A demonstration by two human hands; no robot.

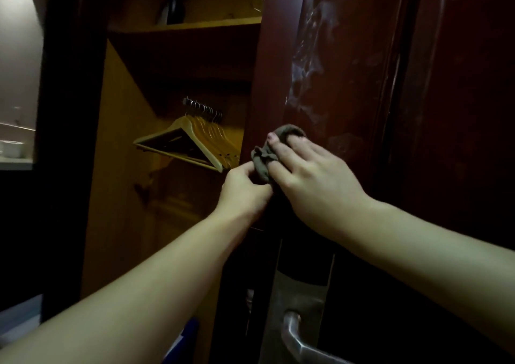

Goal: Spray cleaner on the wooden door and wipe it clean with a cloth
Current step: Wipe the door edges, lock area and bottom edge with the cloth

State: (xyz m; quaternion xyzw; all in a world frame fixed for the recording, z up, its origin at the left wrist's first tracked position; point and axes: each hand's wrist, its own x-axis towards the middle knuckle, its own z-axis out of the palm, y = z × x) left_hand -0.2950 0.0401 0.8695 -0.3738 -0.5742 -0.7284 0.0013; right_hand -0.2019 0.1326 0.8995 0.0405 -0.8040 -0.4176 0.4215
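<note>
The dark red wooden door (362, 56) fills the right half of the view, with white streaks of cleaner running down its panel. A small grey-brown cloth (263, 160) is bunched against the door's left edge. My right hand (309, 174) lies over the cloth with fingers spread, pressing it on the wood. My left hand (242, 188) is curled at the door's edge just below and left, its fingertips pinching the cloth's lower end. No spray bottle is in view.
A metal lever handle (295, 335) on a plate sits low on the door. Left of the door is an open wardrobe with several wooden hangers (195, 140) on a rail and a shelf (189, 26) above. A lit counter (16, 151) shows at far left.
</note>
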